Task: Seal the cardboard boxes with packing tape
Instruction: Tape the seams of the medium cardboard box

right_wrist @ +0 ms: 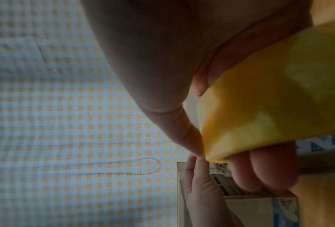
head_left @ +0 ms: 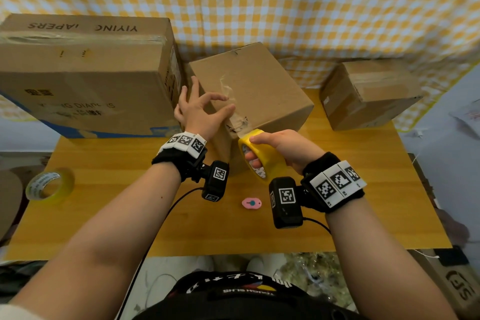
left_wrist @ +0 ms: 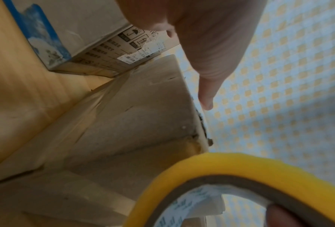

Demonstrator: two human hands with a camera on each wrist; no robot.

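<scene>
A plain cardboard box stands in the middle of the wooden table, turned corner-on to me. Old wrinkled tape shows on its near corner. My right hand grips a yellow tape roll just below that corner, fingers through its core and thumb over its rim; the roll fills both wrist views. My left hand hovers over the box's near left edge with fingers spread and loosely bent, holding nothing. Its thumb points along the box edge.
A large printed diaper box stands at the left, close against the middle box. A smaller brown box sits at the right. A second tape roll lies near the table's left edge, a small pink cutter near the front.
</scene>
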